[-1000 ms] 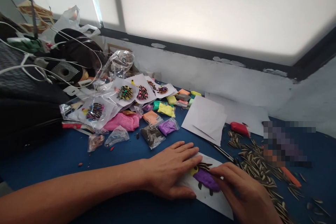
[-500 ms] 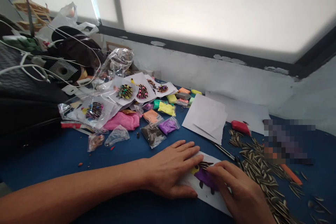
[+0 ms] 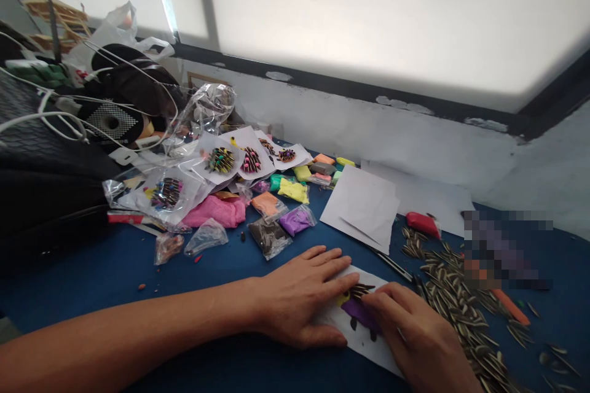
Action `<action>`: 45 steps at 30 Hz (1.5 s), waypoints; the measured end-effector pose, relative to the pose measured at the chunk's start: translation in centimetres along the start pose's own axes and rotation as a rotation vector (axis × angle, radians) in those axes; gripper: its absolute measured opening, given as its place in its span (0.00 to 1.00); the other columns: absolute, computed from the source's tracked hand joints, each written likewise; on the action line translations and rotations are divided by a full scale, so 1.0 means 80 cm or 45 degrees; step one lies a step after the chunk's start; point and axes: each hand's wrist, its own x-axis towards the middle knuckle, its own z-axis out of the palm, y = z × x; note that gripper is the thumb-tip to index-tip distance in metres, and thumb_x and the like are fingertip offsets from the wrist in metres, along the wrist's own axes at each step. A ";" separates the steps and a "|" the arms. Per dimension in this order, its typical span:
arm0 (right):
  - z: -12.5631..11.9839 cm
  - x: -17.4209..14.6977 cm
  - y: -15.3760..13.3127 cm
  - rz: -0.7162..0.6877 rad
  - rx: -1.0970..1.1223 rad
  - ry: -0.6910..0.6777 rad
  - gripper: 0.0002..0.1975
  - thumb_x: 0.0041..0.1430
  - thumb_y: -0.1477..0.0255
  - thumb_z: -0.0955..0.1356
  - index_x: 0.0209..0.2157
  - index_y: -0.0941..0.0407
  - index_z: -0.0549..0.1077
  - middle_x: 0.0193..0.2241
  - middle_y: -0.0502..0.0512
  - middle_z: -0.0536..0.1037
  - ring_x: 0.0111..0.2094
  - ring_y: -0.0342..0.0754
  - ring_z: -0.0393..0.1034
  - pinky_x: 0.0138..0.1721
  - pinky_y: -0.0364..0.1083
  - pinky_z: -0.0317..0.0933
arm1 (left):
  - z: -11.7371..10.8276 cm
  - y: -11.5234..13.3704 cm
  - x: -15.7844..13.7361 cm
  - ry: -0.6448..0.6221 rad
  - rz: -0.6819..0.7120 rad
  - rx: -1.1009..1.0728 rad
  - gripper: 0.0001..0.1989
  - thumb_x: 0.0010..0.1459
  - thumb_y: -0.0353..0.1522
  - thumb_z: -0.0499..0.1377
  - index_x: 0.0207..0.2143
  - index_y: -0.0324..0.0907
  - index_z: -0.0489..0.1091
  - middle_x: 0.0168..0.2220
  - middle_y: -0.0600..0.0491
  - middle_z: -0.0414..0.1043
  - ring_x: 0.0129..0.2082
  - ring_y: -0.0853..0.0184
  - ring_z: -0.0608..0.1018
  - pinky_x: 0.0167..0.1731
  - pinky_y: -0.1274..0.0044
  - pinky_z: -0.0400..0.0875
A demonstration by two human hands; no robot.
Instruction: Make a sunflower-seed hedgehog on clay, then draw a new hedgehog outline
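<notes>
My left hand (image 3: pixel 306 301) lies flat on a white paper sheet (image 3: pixel 334 322), fingers stretched out and thumb apart. Its fingertips partly cover the yellow clay head (image 3: pixel 343 298) of a clay animal. The animal's purple clay body (image 3: pixel 362 314) has several dark seeds (image 3: pixel 362 289) stuck along its top and small dark clay feet below. Over the right part of the body is my right hand (image 3: pixel 419 331), its fingers pinched together against the purple clay. Whatever sits between those fingertips is hidden. Sunflower seeds (image 3: pixel 456 298) are heaped just beyond the right hand.
Bagged clay lies ahead, including purple (image 3: pixel 297 220) and dark (image 3: pixel 270 237) packs. Finished seed-and-clay pictures (image 3: pixel 221 160) rest behind. White sheets (image 3: pixel 362 199) lie near the wall, beside a red clay pack (image 3: pixel 423 225). A black bag (image 3: pixel 50 184) and cables crowd the left.
Almost nothing differs. My right hand's fingertips have shifted very slightly on the purple clay, while my left hand stays flat on the paper.
</notes>
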 end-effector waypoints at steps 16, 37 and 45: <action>0.009 0.000 -0.012 -0.008 -0.156 0.023 0.17 0.70 0.75 0.56 0.33 0.51 0.73 0.29 0.52 0.74 0.30 0.44 0.72 0.28 0.40 0.61 | 0.000 0.000 0.000 -0.011 0.004 -0.005 0.39 0.63 0.51 0.55 0.66 0.36 0.52 0.67 0.36 0.51 0.67 0.47 0.54 0.65 0.58 0.45; -0.024 0.013 0.108 0.403 -0.303 0.204 0.20 0.66 0.62 0.59 0.36 0.54 0.80 0.34 0.58 0.79 0.33 0.52 0.75 0.31 0.50 0.67 | -0.005 0.002 0.001 -0.022 0.008 -0.003 0.40 0.63 0.52 0.55 0.66 0.32 0.54 0.67 0.36 0.51 0.67 0.48 0.54 0.65 0.59 0.45; -0.005 0.025 0.112 0.423 -0.322 0.102 0.15 0.62 0.68 0.60 0.34 0.53 0.78 0.32 0.56 0.80 0.33 0.52 0.75 0.32 0.49 0.66 | -0.002 0.000 0.000 -0.018 0.018 0.012 0.41 0.63 0.53 0.53 0.66 0.32 0.54 0.67 0.35 0.51 0.67 0.46 0.54 0.65 0.58 0.45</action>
